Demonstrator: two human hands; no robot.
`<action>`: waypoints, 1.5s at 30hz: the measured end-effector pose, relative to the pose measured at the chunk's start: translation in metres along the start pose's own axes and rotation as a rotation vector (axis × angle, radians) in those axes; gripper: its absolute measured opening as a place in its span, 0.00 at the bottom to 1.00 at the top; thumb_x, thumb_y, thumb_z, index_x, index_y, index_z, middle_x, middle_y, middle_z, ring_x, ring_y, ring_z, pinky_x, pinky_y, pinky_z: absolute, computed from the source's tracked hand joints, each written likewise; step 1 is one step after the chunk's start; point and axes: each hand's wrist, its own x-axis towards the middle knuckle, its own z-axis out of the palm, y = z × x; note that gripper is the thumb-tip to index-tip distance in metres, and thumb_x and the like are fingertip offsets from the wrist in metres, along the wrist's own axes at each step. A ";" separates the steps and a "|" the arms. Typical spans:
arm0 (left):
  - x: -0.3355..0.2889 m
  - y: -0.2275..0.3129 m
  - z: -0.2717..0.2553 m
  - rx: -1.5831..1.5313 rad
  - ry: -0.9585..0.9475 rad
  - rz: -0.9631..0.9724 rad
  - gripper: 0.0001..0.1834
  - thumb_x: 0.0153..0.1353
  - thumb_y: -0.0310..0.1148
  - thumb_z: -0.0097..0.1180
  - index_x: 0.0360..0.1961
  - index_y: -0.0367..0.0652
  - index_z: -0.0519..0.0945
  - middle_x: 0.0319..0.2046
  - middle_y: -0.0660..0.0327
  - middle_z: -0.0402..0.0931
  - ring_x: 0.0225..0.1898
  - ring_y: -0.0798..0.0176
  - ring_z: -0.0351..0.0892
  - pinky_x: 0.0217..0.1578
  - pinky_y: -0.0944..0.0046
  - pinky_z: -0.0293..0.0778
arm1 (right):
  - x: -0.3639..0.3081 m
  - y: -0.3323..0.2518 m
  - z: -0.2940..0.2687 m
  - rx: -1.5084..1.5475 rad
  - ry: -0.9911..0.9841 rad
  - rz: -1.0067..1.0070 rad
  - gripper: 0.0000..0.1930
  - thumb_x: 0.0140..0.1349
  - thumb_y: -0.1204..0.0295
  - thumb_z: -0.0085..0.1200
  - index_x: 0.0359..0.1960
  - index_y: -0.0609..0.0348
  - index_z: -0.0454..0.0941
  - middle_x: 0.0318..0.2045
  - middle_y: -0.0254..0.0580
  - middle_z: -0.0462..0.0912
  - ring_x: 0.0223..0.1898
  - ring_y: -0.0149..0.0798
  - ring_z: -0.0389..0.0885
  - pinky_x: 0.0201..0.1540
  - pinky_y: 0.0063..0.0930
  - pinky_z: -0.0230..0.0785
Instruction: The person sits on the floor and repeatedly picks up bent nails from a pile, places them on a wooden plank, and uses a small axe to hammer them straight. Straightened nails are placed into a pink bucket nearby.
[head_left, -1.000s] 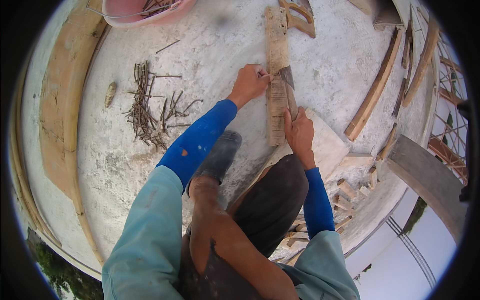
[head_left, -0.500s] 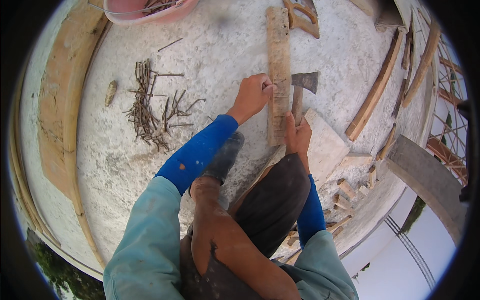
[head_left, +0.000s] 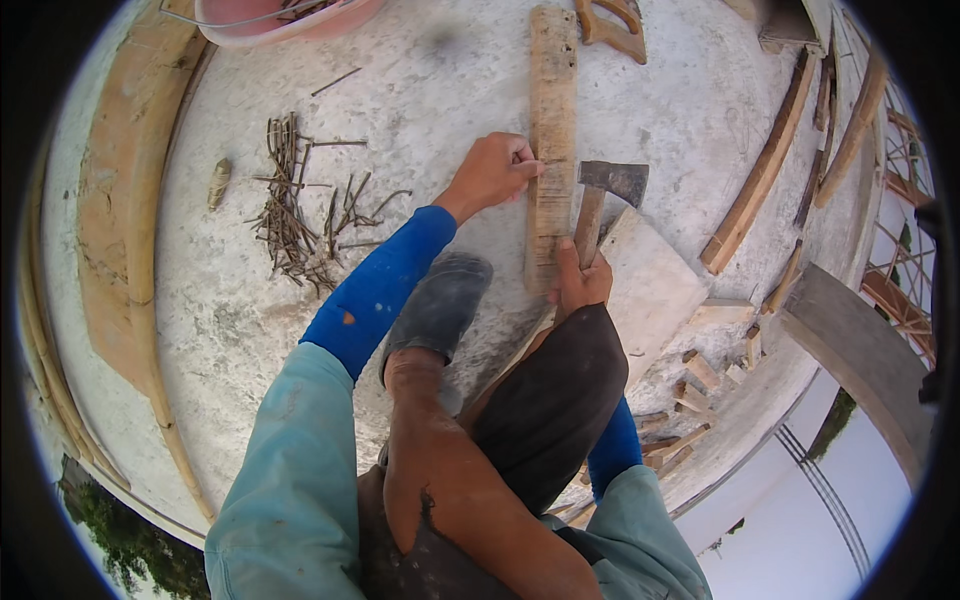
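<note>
My right hand [head_left: 583,278] is wrapped round the wooden handle of a hatchet [head_left: 590,215], beside the near end of a worn wooden plank [head_left: 553,110]. The dark hatchet head [head_left: 622,180] is just right of the plank, above the pale floor. At the plank's left edge, my left hand [head_left: 492,172] is closed in a pinch, thumb and fingertips close to the wood. Whatever those fingers hold, if anything, is too small to make out. A heap of rusty nails [head_left: 290,200] lies on the floor to the left.
A handsaw [head_left: 615,35] lies past the plank's far end. The pink tub [head_left: 285,28] stands at the far left. Beside my right knee is a pale flat slab [head_left: 650,285], with several wood offcuts [head_left: 690,390] nearby. Long timber [head_left: 765,160] lies farther right.
The hatchet and my right hand have come nearer to me, its head moving down along the plank's right side. My left hand has shifted slightly left and stays pinched.
</note>
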 end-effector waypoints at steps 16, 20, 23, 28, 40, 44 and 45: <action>0.003 -0.002 0.013 -0.027 0.073 -0.007 0.12 0.68 0.33 0.66 0.31 0.37 0.82 0.19 0.63 0.78 0.19 0.72 0.76 0.20 0.67 0.70 | 0.004 -0.038 -0.015 -0.708 0.102 -0.403 0.24 0.75 0.50 0.58 0.41 0.65 0.77 0.23 0.64 0.83 0.27 0.68 0.85 0.29 0.54 0.75; -0.001 -0.004 0.017 -0.095 0.063 -0.038 0.12 0.68 0.34 0.66 0.31 0.37 0.82 0.19 0.63 0.78 0.19 0.71 0.75 0.21 0.67 0.69 | 0.002 -0.037 -0.019 -0.534 0.118 -0.437 0.26 0.75 0.47 0.56 0.41 0.65 0.77 0.22 0.64 0.83 0.26 0.68 0.85 0.29 0.56 0.75; -0.001 -0.006 0.016 -0.109 0.061 -0.021 0.11 0.69 0.34 0.66 0.32 0.37 0.82 0.19 0.63 0.78 0.18 0.71 0.75 0.21 0.66 0.69 | 0.000 -0.035 -0.022 -0.346 0.178 -0.448 0.29 0.75 0.44 0.54 0.41 0.66 0.77 0.23 0.65 0.84 0.27 0.69 0.85 0.30 0.56 0.75; 0.006 -0.005 0.016 -0.077 0.068 0.008 0.12 0.71 0.34 0.64 0.33 0.37 0.82 0.19 0.64 0.77 0.18 0.71 0.74 0.20 0.66 0.68 | 0.012 -0.028 -0.020 -0.603 0.066 -0.376 0.27 0.76 0.48 0.56 0.40 0.68 0.79 0.23 0.61 0.84 0.27 0.63 0.86 0.31 0.50 0.76; -0.001 -0.019 0.030 -0.427 0.095 -0.060 0.13 0.72 0.37 0.65 0.34 0.38 0.82 0.22 0.64 0.78 0.21 0.71 0.74 0.21 0.68 0.70 | 0.000 -0.042 -0.019 -0.344 0.132 -0.311 0.28 0.76 0.47 0.57 0.42 0.68 0.80 0.26 0.59 0.85 0.28 0.54 0.87 0.33 0.42 0.76; 0.003 -0.023 0.040 -0.313 0.161 -0.053 0.12 0.72 0.34 0.64 0.33 0.37 0.83 0.23 0.63 0.79 0.20 0.72 0.74 0.21 0.67 0.69 | 0.014 -0.033 -0.014 -0.748 0.171 -0.405 0.28 0.74 0.47 0.59 0.42 0.68 0.80 0.26 0.65 0.85 0.31 0.65 0.88 0.34 0.47 0.77; 0.005 -0.024 0.039 -0.283 0.190 -0.013 0.12 0.72 0.33 0.64 0.33 0.37 0.83 0.23 0.63 0.79 0.20 0.72 0.74 0.21 0.67 0.69 | 0.019 -0.033 -0.013 -0.755 0.148 -0.372 0.28 0.74 0.47 0.59 0.42 0.68 0.80 0.27 0.65 0.86 0.31 0.65 0.88 0.35 0.47 0.78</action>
